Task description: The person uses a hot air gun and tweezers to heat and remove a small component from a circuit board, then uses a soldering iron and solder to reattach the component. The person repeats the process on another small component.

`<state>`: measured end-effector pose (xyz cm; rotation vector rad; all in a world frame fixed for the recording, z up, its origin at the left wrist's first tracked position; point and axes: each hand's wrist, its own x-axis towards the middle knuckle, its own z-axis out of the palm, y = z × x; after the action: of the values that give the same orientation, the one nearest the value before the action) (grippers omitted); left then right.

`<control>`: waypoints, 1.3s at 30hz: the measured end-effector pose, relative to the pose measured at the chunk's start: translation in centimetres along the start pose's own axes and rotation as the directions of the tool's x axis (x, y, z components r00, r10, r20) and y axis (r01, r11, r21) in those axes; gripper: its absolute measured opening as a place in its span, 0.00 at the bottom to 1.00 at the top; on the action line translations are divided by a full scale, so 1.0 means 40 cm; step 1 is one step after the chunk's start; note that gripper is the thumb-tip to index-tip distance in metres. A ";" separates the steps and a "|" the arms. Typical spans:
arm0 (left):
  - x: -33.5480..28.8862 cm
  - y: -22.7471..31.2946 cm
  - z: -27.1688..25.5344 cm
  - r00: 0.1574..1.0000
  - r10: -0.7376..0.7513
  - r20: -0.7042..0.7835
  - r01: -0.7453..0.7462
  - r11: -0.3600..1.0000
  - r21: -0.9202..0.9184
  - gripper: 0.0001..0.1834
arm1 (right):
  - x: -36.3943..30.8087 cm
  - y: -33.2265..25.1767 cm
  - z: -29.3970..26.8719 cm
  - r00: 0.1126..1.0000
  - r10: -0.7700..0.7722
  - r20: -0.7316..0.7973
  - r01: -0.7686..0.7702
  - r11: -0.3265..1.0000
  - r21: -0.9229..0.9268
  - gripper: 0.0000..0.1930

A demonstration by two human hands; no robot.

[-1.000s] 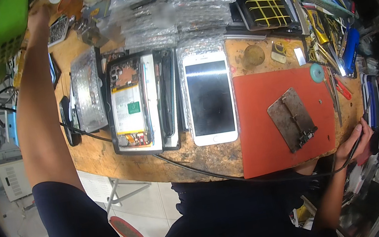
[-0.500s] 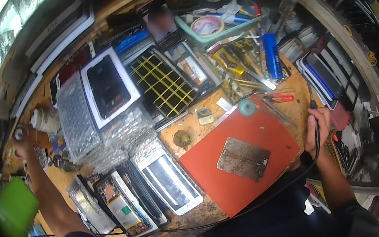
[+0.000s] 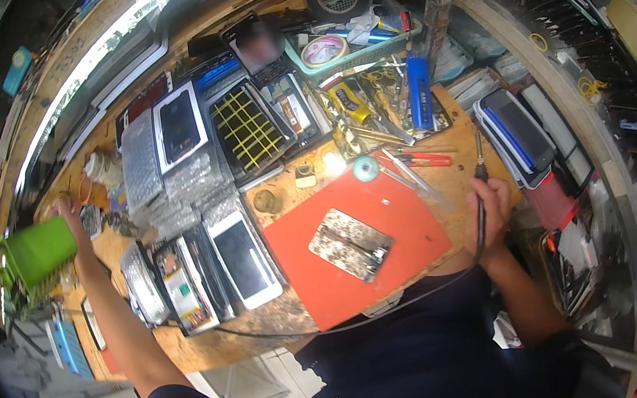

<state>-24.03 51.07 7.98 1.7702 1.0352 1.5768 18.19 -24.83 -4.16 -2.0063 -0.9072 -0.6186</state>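
Observation:
My right hand (image 3: 491, 204) is closed around a soldering iron (image 3: 482, 172), its thin metal tip pointing away from me and its black cord trailing across my front. To the left of that hand lies an orange-red mat (image 3: 317, 302). On it rests a flat rectangular metal plate (image 3: 352, 245) with brown stains. My left arm reaches to the far left of the bench, where my left hand (image 3: 65, 209) is beside a green plastic basket (image 3: 38, 251). Its fingers are small and unclear, partly hidden near the basket.
A white phone (image 3: 245, 261) and opened devices (image 3: 186, 289) lie left of the mat. Behind are bubble-wrapped packs (image 3: 141, 172), a yellow-striped black panel (image 3: 248, 125), a teal tray (image 3: 363, 54) and a blue cylinder (image 3: 419, 93). Red-handled tweezers (image 3: 428, 159) and stacked phones (image 3: 518, 132) are at right.
The view has shifted, so the bench appears further up and more of my shirt shows. My right hand still holds the soldering iron. My left hand stays at the far left.

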 end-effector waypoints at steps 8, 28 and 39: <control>-1.000 0.701 0.180 0.942 -0.102 0.320 0.115 0.993 -0.021 0.02 | 0.015 0.012 -0.074 0.979 -0.079 0.186 0.002 0.925 0.379 0.11; -1.336 0.928 0.308 0.512 -0.185 0.838 0.261 0.964 0.054 0.10 | 0.070 -0.200 -0.048 0.674 -0.232 0.701 -0.644 0.280 0.712 0.11; -1.327 0.857 0.295 0.595 -0.130 0.793 0.231 0.973 -0.013 0.12 | -0.007 -0.202 -0.027 0.862 -0.135 0.489 -0.343 0.556 0.757 0.14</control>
<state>-6.95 -10.78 4.11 1.8999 0.6165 0.5491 11.59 -22.65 0.14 -1.2875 -1.0846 0.4334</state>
